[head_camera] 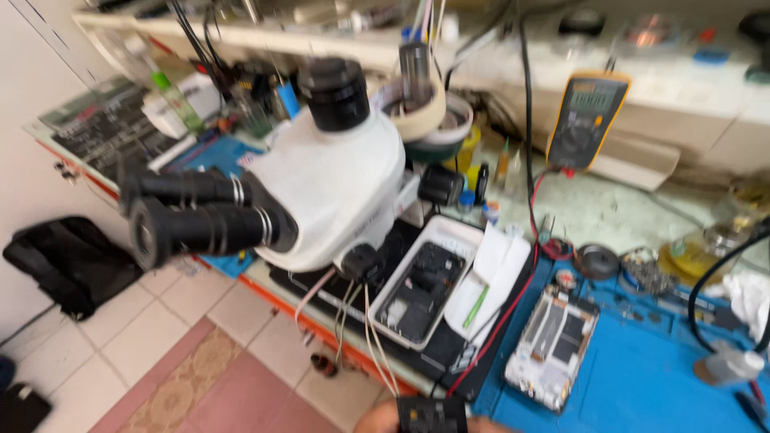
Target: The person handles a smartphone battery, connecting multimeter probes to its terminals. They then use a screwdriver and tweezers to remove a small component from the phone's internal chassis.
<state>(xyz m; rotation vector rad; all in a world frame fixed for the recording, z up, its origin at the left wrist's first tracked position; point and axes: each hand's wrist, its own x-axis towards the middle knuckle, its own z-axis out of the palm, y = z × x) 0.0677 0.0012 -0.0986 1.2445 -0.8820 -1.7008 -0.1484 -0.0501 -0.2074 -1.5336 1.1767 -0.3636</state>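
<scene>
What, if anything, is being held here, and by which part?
A small dark block sits at the bottom edge against a blurred hand. It looks held at its left side, but which hand it is and the exact grip cannot be told.

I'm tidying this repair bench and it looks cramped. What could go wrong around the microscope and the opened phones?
1. The white tray with an opened phone sits close beside the microscope; swinging the head might knock it.
2. The red lead from the multimeter runs between the tray and the second phone; a snag could drag either.
3. The bench edge is close, with wires hanging over it, so parts could fall to the floor.
</scene>
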